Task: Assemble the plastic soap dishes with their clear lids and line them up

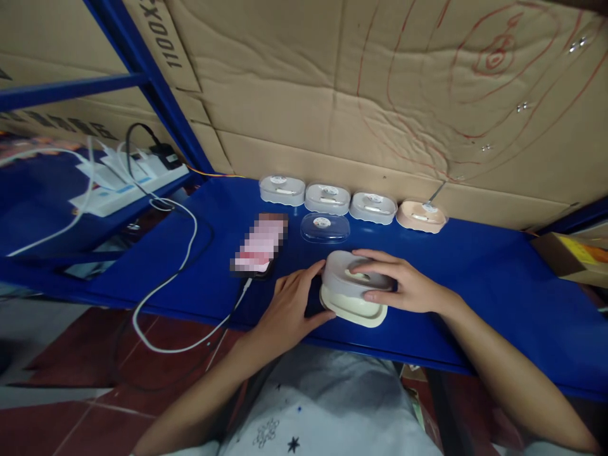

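Observation:
In front of me a grey rounded box (338, 273) sits tilted over a cream-coloured shallow tray (370, 315); the tray's near side shows beneath it. My right hand (399, 282) grips the box from the right, with fingers over its top and the thumb along its near side. Around the left end curves my left hand (297, 304), its thumb on the tray's near-left rim and its index finger by the box's side. A clear plastic lid (325, 229) with a round white sticker lies just beyond them.
Along the cardboard wall (304, 95) stand several lidded boxes, including a grey one (282, 190) and a pink one (422, 216). A phone (261, 244) on a white cable (190, 347) lies left on the blue table (479, 285). Far left is a power strip (109, 199).

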`<state>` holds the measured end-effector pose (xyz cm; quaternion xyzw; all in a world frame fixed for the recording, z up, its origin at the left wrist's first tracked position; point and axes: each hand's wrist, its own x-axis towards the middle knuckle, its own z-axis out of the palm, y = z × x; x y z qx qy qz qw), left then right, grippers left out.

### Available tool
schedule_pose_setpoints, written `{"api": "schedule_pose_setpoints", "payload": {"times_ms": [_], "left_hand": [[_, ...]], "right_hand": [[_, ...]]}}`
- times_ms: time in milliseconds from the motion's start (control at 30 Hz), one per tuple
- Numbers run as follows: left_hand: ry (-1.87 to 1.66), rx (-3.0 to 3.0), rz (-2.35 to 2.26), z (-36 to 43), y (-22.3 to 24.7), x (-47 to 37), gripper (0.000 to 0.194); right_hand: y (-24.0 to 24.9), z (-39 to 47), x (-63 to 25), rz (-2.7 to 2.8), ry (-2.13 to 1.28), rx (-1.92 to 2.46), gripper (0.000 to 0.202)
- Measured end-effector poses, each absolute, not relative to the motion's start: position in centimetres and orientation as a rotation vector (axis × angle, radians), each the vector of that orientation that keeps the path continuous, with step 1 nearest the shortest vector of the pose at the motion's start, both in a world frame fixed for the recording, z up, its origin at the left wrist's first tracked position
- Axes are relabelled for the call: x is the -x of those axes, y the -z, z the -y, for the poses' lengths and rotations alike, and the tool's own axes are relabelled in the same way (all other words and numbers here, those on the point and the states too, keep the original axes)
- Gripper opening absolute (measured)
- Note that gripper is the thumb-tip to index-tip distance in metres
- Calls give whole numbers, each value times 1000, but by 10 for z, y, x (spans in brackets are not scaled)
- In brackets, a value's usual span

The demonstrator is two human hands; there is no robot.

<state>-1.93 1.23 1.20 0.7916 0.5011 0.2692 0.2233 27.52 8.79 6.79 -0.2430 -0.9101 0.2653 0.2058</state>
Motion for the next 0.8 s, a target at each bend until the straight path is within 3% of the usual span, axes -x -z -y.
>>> {"api": "schedule_pose_setpoints", "payload": {"times_ms": [133,267,367,500,600,800], "left_hand": [[-747,-2200,-1374,-11,-15,19,81],[-654,-2312,-1301,-10,-22,19,30],[-647,-2405,-1314,-2,-29,23,12],[-566,-2619,-1356,20,-42,31,3],[-473,-2747,-1173,33,-48,33,12],[-407,-2756,-1109,34,-50,31,22]], "right_hand": [[-63,-105,-291,2478,-413,884,42],[-58,-122,-310,2464,-298,1051,37],[-55,-120,-306,2522,-390,984,36],[-50,-105,-277,2562,-448,864,38],[-45,-96,-250,2625,-432,864,33],[-45,-102,-245,2608,-266,902,51]]}}
